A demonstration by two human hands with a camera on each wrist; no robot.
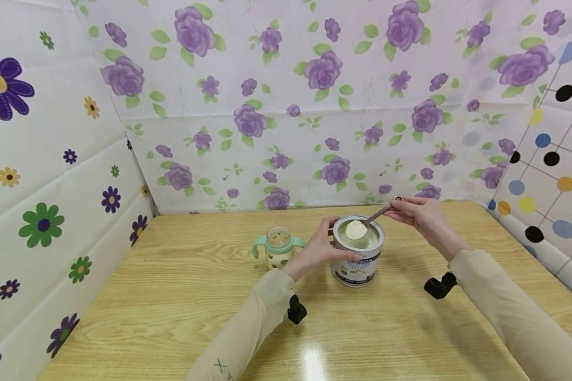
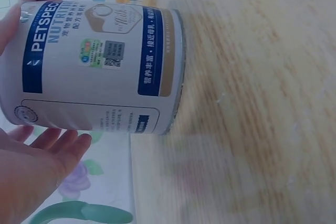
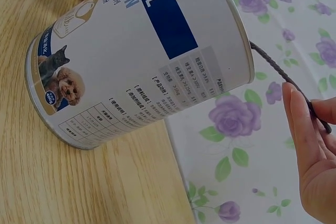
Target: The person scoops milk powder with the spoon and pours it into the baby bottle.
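Observation:
An open can of pet milk powder (image 1: 355,271) stands on the table, its label facing front. My left hand (image 1: 318,247) grips the can by its side, with the thumb across the front and the fingers round the far side. Between thumb and fingers, my right hand (image 1: 421,218) pinches the handle end of a metal spoon (image 1: 379,212). The spoon slants down to the left over the can's mouth, and a heap of pale powder (image 1: 356,229) fills its bowl. In the right wrist view the can wall hides the spoon's bowl.
A baby bottle (image 1: 274,258) with green handles and no lid stands just left of the can, partly behind my left forearm. The wooden table (image 1: 181,296) ends at a flowered cloth wall (image 1: 295,148) at the back, with patterned cloths on both sides.

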